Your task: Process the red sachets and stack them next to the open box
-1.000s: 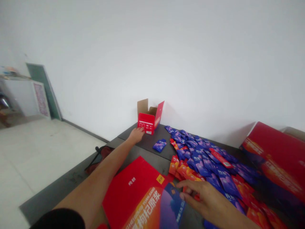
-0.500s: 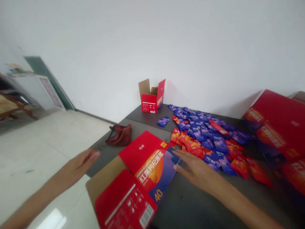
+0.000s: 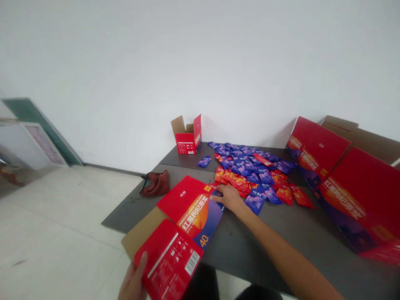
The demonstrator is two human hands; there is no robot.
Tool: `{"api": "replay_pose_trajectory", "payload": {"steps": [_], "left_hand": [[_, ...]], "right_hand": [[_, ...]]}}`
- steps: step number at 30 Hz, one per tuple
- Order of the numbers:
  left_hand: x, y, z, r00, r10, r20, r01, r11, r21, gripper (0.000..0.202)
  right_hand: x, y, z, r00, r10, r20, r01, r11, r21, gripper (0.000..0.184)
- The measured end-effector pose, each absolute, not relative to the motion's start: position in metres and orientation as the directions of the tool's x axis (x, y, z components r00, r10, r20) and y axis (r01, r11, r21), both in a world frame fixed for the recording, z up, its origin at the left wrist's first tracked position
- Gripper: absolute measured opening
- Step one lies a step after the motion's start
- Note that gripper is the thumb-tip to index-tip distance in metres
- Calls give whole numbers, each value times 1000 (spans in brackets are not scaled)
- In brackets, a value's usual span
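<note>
A flattened red carton (image 3: 184, 216) with orange and blue print lies over the near left edge of the dark table (image 3: 281, 233). My left hand (image 3: 134, 281) grips the carton's near red flap at the bottom of the view, thumb on top. My right hand (image 3: 228, 196) lies flat with fingers spread on the carton's far right corner, beside a pile of several purple and orange sachets (image 3: 253, 175). A single purple sachet (image 3: 204, 161) lies apart from the pile.
A small open red box (image 3: 186, 139) stands at the table's far end by the white wall. A dark red cloth (image 3: 157, 183) lies on the left edge. Large red cartons (image 3: 343, 183) lean at the right. Pale floor tiles spread to the left.
My left hand has come back from the small open box and taken hold of the carton's near flap. My right hand has slid onto the carton's far corner. The view has pulled back.
</note>
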State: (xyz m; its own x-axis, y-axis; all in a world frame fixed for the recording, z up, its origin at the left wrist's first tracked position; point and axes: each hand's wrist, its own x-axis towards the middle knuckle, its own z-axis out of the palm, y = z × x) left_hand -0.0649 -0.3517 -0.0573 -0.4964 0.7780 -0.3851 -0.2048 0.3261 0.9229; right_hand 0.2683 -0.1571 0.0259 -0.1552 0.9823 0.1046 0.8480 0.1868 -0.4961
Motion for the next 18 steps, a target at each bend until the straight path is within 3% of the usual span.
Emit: {"api": "replay_pose_trajectory", "payload": {"steps": [3,8,10,13,18], "left_hand": [[-69,-352,-42,-502,785,-363,-216,293,932,69],[-74,-349,-1,-497,862,-101,-50,88,995,66],[-68,-333,18,-443,896,13,-6,-18,1000,70],[-45,-294,40,-264,952,153,26,-151,988,78],[27,-237,45,198,933,301,-27,-301,953,104]], "right_hand": [[268,-167,32,-158,978,138,782,209,-588,53],[299,-224,51,-90,970,225,636,230,-737,55],[326,-254,59,-54,968,243,465,240,-852,54],[371,-297,66,57,949,309,333,273,-902,57],[418,-351,45,229,847,480,465,338,-818,59]]}}
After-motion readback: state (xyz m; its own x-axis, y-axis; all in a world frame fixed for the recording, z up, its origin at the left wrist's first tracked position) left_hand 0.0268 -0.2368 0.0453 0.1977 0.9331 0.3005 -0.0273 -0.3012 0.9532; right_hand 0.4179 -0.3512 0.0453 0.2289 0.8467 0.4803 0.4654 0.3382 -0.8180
